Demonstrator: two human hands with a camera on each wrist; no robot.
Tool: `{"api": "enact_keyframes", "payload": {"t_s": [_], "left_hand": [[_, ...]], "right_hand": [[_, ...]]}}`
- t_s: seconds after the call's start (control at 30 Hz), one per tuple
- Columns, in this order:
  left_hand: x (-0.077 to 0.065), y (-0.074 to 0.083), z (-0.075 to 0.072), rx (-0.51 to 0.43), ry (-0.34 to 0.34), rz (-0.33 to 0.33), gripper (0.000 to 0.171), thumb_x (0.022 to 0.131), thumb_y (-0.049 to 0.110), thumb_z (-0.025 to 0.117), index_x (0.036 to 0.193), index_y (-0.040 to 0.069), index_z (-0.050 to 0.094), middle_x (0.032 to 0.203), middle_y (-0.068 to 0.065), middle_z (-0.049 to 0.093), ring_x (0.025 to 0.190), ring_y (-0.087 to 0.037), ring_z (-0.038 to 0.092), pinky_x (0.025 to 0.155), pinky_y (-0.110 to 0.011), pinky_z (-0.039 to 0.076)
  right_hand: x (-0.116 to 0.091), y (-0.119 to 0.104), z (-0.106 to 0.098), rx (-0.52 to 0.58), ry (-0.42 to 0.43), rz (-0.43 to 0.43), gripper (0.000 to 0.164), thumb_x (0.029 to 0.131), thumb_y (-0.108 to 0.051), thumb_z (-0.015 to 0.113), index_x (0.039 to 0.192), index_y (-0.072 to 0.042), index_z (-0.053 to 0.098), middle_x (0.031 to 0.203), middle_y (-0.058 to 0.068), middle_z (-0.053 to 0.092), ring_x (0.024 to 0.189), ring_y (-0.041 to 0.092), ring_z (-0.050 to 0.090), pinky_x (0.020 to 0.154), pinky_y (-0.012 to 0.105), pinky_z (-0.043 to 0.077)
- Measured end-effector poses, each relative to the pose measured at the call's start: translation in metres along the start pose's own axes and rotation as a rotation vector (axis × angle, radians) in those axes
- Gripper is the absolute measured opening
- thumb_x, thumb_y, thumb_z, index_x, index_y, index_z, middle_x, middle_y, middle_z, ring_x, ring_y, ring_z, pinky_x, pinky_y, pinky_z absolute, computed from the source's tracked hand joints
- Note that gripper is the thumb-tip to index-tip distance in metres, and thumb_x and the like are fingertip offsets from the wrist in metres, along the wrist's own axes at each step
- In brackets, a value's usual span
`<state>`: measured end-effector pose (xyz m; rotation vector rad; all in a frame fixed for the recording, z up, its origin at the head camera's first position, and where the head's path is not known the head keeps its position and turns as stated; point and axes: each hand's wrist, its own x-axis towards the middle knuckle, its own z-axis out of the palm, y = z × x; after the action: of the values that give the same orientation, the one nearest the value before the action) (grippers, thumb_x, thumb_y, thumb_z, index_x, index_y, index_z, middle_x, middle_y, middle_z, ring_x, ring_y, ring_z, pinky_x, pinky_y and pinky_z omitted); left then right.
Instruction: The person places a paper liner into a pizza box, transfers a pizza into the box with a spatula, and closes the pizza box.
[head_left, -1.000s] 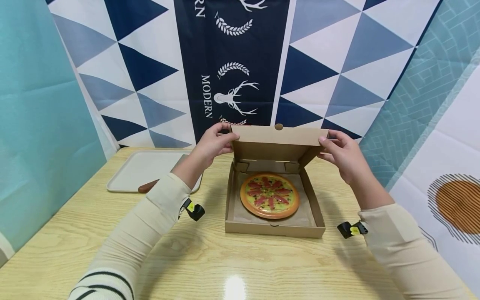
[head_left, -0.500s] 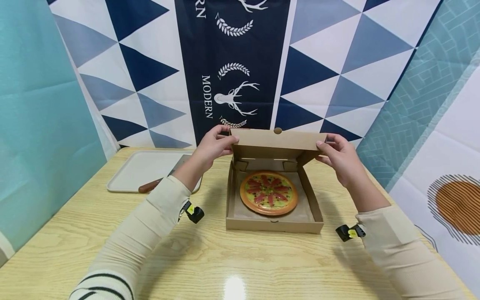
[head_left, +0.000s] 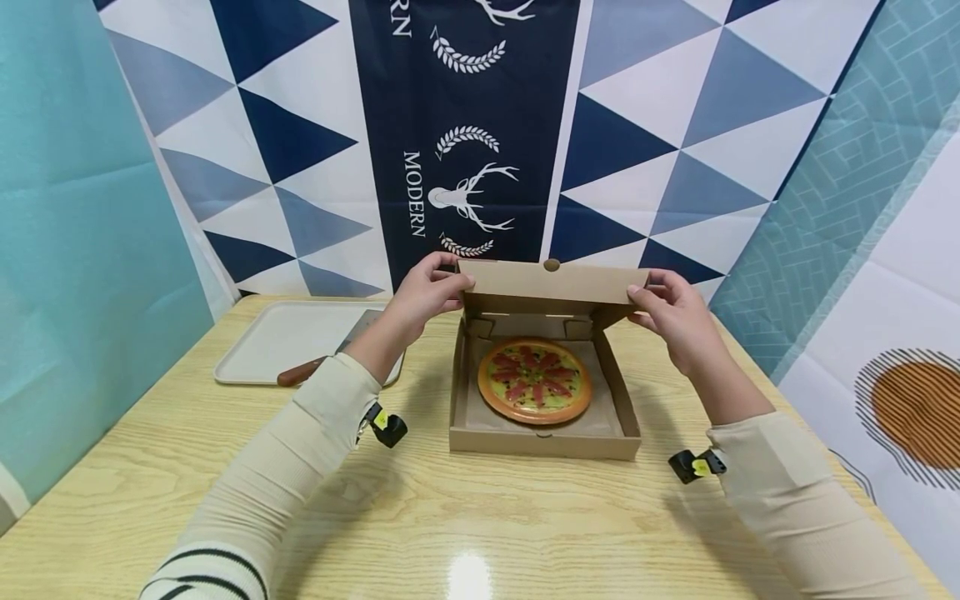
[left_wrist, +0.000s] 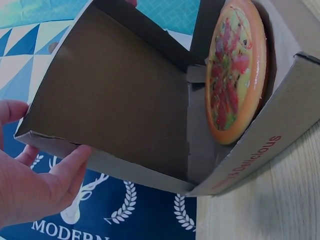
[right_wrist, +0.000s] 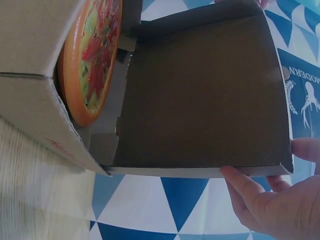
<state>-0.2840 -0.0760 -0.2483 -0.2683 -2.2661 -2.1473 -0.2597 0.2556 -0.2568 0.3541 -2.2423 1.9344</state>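
A cardboard pizza box [head_left: 543, 443] stands on the table with its lid [head_left: 555, 279] raised and tilted over the back part. Inside lies a round pizza [head_left: 535, 381] with an orange crust and red strips, on brown paper. My left hand [head_left: 431, 296] pinches the lid's left front corner, thumb on the front flap. At the right front corner, my right hand [head_left: 675, 321] grips the lid the same way. In the left wrist view, fingers [left_wrist: 70, 165] lie along the lid's side flap. The right wrist view shows fingers [right_wrist: 245, 185] under the opposite flap.
To the left lies a white tray [head_left: 262, 342]. A tool with a wooden handle [head_left: 300, 372] and a metal blade [head_left: 358, 327] rests across it, partly hidden by my left arm. Patterned cloth [head_left: 465, 117] hangs behind the wooden table [head_left: 420, 517].
The lid has come down slightly, both hands lowering with it. The box with the pizza has shifted a little backward, and my right hand has moved slightly left.
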Motion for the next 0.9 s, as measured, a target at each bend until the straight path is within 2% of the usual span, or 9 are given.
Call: {"api": "enact_keyframes", "payload": {"t_s": [0.13,0.3,0.53,0.73,0.9], "left_hand": [[0.001,-0.003,0.0,-0.012,-0.002,0.009,0.04,0.092,0.01,0.063,0.129,0.004,0.048,0.116,-0.015,0.05,0.1,-0.025,0.06,0.093,-0.041,0.051],[0.002,-0.007,-0.001,-0.017,0.002,0.02,0.039,0.091,0.009,0.064,0.127,0.004,0.049,0.113,-0.014,0.05,0.101,-0.025,0.059,0.093,-0.041,0.051],[0.004,-0.016,-0.003,0.007,0.027,0.027,0.038,0.087,0.008,0.065,0.122,0.005,0.052,0.107,-0.009,0.051,0.096,-0.019,0.055,0.093,-0.037,0.05],[0.004,-0.017,-0.003,0.0,0.03,0.047,0.036,0.087,0.008,0.065,0.121,0.005,0.052,0.108,-0.009,0.05,0.098,-0.02,0.055,0.095,-0.04,0.049],[0.004,-0.018,-0.003,-0.002,0.026,0.045,0.036,0.088,0.007,0.065,0.121,0.005,0.052,0.108,-0.009,0.05,0.097,-0.02,0.055,0.095,-0.04,0.049]], "right_hand": [[0.0,0.002,0.001,-0.016,0.0,-0.004,0.039,0.099,-0.02,0.057,0.13,-0.004,0.042,0.117,0.008,0.045,0.099,0.005,0.055,0.083,0.018,0.051],[0.002,0.004,0.003,-0.047,0.0,-0.005,0.045,0.099,-0.018,0.056,0.135,0.002,0.039,0.117,0.009,0.045,0.096,0.005,0.056,0.084,0.019,0.052],[0.003,0.008,0.007,-0.114,-0.006,0.0,0.05,0.1,-0.016,0.053,0.139,0.008,0.033,0.12,0.013,0.044,0.094,0.003,0.056,0.085,0.018,0.05],[0.003,0.009,0.008,-0.133,0.006,-0.006,0.048,0.1,-0.017,0.053,0.138,0.007,0.035,0.12,0.012,0.045,0.094,0.003,0.056,0.087,0.02,0.05],[0.003,0.009,0.008,-0.156,0.012,0.009,0.05,0.101,-0.019,0.054,0.139,0.006,0.035,0.121,0.012,0.044,0.095,0.004,0.056,0.093,0.026,0.049]]}}
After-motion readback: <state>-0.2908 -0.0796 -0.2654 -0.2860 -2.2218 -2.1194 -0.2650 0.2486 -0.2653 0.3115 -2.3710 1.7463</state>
